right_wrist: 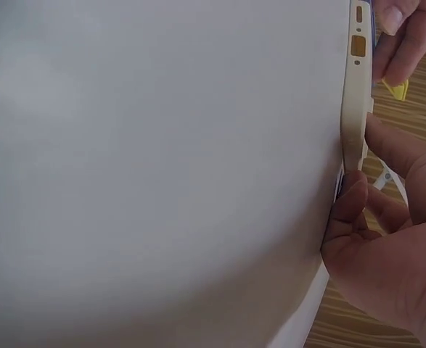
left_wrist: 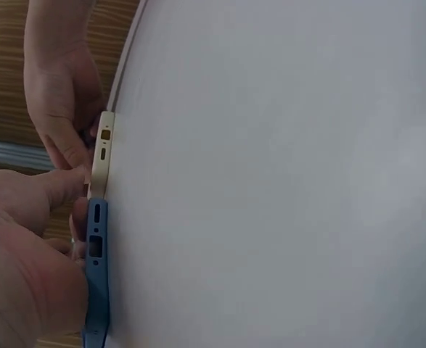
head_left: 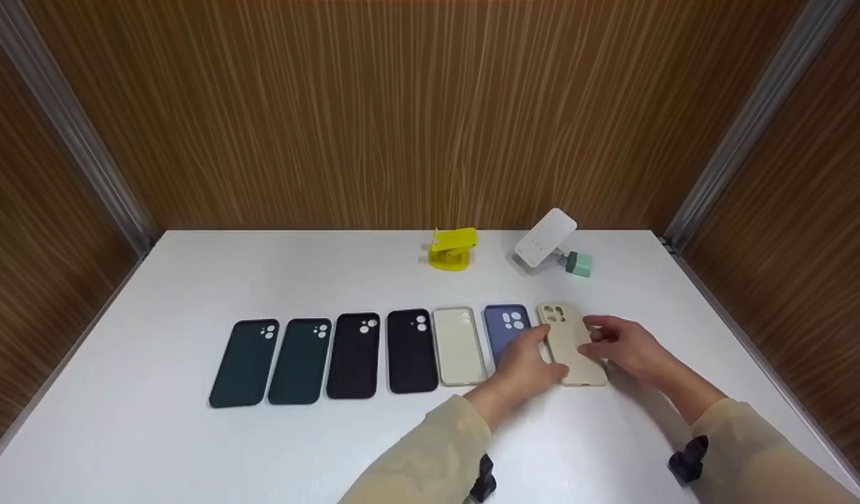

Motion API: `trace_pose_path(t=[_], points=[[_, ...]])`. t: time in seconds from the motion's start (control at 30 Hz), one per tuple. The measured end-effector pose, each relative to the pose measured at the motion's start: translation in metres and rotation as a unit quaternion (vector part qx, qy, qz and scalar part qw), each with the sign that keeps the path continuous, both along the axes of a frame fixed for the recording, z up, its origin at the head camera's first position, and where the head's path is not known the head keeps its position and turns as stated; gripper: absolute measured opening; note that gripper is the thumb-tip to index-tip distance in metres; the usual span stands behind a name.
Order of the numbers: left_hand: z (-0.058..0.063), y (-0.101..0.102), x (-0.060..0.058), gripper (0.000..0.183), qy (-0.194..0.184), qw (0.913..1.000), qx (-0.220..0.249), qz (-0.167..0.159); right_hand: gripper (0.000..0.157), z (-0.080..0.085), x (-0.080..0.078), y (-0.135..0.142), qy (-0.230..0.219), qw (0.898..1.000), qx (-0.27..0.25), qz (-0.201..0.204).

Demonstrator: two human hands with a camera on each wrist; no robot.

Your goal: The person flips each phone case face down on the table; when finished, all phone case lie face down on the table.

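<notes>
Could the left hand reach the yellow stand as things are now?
Probably yes: between the left hand and the yellow stand lie only the low blue case and cream case, though the hand touches the beige case.

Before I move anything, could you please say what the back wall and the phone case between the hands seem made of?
Phone case: probably silicone or soft plastic, matte, as its beige back shows no sharp reflections. Back wall: wood or printed wood-look laminate, low sheen, judging by its brown striped grain.
</notes>
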State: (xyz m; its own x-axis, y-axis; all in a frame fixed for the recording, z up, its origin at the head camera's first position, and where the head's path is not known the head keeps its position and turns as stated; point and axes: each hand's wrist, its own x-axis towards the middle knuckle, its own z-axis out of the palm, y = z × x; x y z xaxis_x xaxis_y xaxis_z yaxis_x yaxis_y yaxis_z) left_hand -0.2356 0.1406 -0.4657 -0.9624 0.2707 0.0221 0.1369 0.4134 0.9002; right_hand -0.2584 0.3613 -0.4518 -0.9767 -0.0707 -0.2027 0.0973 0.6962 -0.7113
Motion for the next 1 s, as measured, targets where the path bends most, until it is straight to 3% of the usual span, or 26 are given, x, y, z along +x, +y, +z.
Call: trace_pose_path(t=[0.17,0.4,0.67,0.87,1.0], points=[[0.011,-0.014,0.000,0.067,-0.020,0.9995,0.026,-0.003,0.075,0.000,-0.002,0.000,-0.011,1.000,-0.008,-0.002],[0.027,-0.056,-0.002,0.061,0.001,0.9992,0.035,-0.017,0.067,0.011,0.002,-0.003,0.009,0.999,-0.050,-0.014],[0.021,-0.095,-0.005,0.059,0.035,0.9988,0.009,-0.033,0.060,0.021,0.010,-0.035,0.028,0.995,-0.092,0.015],[0.015,-0.104,-0.004,0.064,0.071,0.9943,-0.057,-0.055,0.059,0.017,0.014,-0.055,0.043,0.996,-0.073,0.042],[0.011,-0.106,-0.004,0.068,0.076,0.9915,-0.083,-0.065,0.059,0.013,0.014,-0.062,0.048,0.995,-0.062,0.060]])
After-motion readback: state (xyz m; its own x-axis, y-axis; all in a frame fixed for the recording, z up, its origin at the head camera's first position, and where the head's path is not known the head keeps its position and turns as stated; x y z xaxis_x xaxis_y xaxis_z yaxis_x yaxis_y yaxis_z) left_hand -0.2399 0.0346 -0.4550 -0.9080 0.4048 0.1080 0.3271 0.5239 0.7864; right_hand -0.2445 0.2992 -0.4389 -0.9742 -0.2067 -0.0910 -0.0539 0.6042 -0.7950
